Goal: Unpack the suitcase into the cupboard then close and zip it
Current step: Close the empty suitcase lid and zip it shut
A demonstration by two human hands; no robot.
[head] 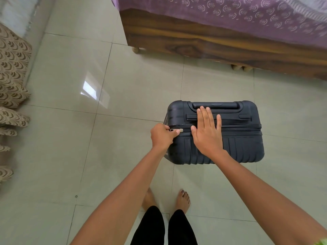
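Observation:
A dark navy hard-shell suitcase (pixel 242 138) stands upright on the tiled floor, seen from above, its two halves together. My left hand (pixel 161 137) pinches the silver zipper pull (pixel 176 130) at the suitcase's top left corner. My right hand (pixel 207 133) lies flat, fingers straight, pressing on the top of the suitcase across the zip line and the carry handle (pixel 235 117). The telescopic handle (pixel 215 105) is pushed down at the far edge. No cupboard is in view.
A wooden bed (pixel 212 41) with a purple patterned cover stands behind the suitcase at upper right. A beige patterned curtain (pixel 12 76) hangs along the left edge. My bare feet (pixel 166 200) stand on the pale floor tiles just before the suitcase.

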